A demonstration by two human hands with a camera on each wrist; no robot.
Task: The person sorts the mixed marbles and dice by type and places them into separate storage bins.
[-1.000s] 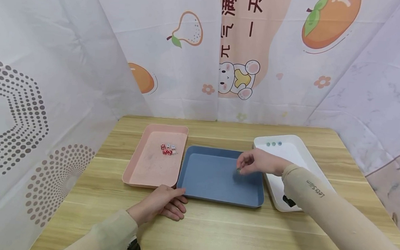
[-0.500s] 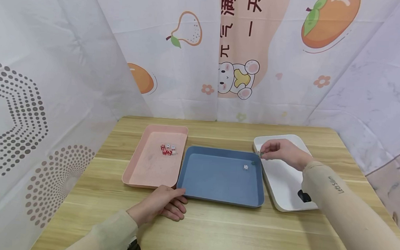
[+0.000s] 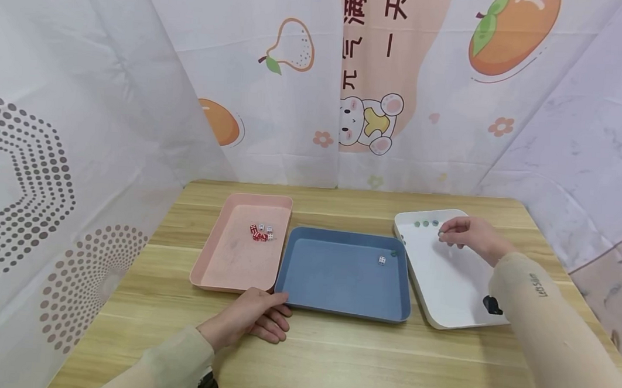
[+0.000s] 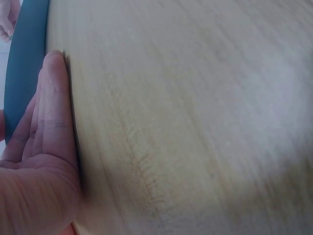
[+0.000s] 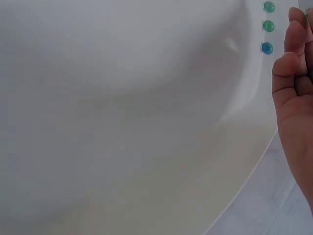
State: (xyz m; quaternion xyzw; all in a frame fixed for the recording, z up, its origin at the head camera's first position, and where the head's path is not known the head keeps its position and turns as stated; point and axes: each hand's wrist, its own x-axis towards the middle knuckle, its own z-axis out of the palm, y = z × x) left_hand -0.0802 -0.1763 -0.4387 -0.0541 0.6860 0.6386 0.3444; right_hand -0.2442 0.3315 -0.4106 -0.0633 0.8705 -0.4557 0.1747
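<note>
My right hand (image 3: 459,231) pinches a small greenish glass marble (image 3: 441,232) between thumb and fingertips, over the far part of the white tray (image 3: 443,289). Three glass marbles, the end one a blue marble (image 5: 266,48), line up along that tray's far end. Another greenish piece (image 3: 403,239) shows at its left wall. My left hand (image 3: 259,314) grips the near-left corner of the blue tray (image 3: 343,278), thumb over the rim and fingers straight along the outside. Inside the blue tray, a white die (image 3: 382,260) lies beside a green marble (image 3: 394,253).
A pink tray (image 3: 239,263) at the left holds several red and white dice (image 3: 260,235). All three trays stand close together on the wooden table (image 3: 333,365). Printed curtains (image 3: 274,98) hang behind and beside the table.
My right hand has moved from above the blue tray to the right, over the white tray's far part. The white die and green marble in the blue tray are uncovered. My left hand stays put.
</note>
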